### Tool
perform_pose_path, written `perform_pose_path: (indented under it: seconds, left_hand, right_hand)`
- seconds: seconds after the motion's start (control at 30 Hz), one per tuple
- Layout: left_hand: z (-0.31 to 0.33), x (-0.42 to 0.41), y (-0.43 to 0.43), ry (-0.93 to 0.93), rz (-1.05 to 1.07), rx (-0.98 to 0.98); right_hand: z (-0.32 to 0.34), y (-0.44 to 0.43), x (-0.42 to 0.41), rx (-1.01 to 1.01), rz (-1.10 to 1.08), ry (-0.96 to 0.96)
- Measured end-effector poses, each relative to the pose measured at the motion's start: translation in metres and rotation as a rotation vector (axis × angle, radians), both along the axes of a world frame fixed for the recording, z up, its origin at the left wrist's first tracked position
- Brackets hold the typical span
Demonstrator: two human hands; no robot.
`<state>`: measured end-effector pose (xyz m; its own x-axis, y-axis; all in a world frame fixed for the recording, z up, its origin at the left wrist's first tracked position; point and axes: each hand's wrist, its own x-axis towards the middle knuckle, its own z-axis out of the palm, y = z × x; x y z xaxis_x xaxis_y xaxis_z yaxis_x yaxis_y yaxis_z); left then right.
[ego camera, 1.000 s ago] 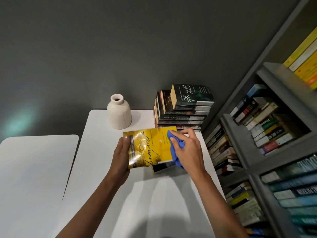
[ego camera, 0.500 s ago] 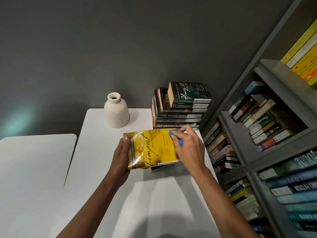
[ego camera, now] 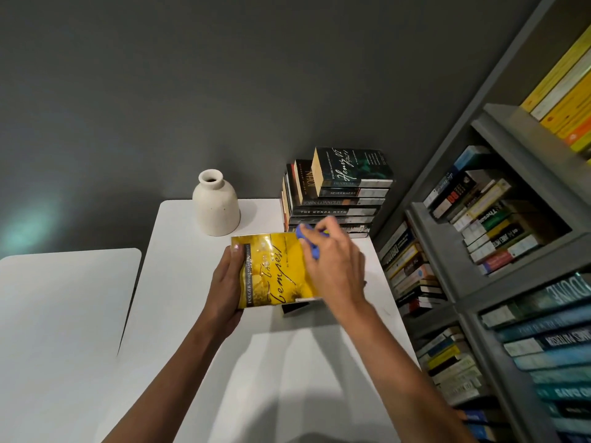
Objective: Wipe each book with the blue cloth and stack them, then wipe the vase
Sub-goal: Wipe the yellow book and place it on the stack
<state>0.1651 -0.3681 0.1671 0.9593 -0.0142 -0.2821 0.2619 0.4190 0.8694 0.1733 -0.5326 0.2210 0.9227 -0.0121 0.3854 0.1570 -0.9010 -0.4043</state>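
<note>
**A:** Start at the left. Where's my vase?

**B:** Your vase (ego camera: 216,204) stands upright on the white surface (ego camera: 287,378), at 11 o'clock from the book you hold, well apart from it.

**A:** And my left hand?

**B:** Your left hand (ego camera: 227,282) grips the yellow book (ego camera: 275,270) by its banded 9 o'clock edge, thumb on the cover.

**A:** Which way does the book run?

**B:** Cover up. The title lettering reads from 6 towards 12 o'clock, and the long axis seems to follow it. The page edge faces you at 6. A dark book (ego camera: 294,308) shows just under that near edge.

**A:** The cloth?

**B:** The blue cloth (ego camera: 308,241) is bunched on the cover's 1 o'clock corner, pinched in your right hand (ego camera: 335,270), whose fingers are blurred.

**A:** Further right?

**B:** The stack of books (ego camera: 335,199) lies at 1 o'clock against the wall, spines towards you. The bookshelf (ego camera: 479,282) stands at 3 o'clock.
</note>
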Motion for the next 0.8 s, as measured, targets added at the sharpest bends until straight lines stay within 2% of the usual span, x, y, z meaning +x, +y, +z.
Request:
perform_pose_path:
  seconds: [0.1, 0.2, 0.27, 0.47, 0.57, 0.67, 0.8]
  left_hand:
    - [-0.001, 0.002, 0.007, -0.009, 0.041, 0.006]
    - [-0.004, 0.001, 0.015, -0.013, 0.054, 0.01]
    - [-0.004, 0.002, 0.015, -0.007, 0.057, 0.001]
    - [-0.003, 0.009, 0.017, -0.031, 0.131, -0.041]
    - [-0.005, 0.008, 0.021, -0.022, 0.152, -0.046]
    - [-0.001, 0.011, 0.017, -0.025, 0.17, -0.06]
    - [0.005, 0.016, 0.009, 0.005, 0.171, -0.092]
  right_hand:
    - [-0.008, 0.006, -0.016, -0.013, 0.129, 0.0]
    - [-0.011, -0.021, -0.008, 0.021, 0.008, 0.045]
    - [-0.009, -0.023, -0.003, 0.01, -0.034, 0.0]
    - [-0.019, 0.01, -0.036, 0.025, 0.187, -0.025]
    - [-0.021, -0.013, -0.027, 0.055, 0.087, -0.006]
    - [-0.016, -0.007, -0.018, 0.074, -0.005, -0.069]
    - [-0.017, 0.029, -0.038, 0.057, 0.207, -0.103]
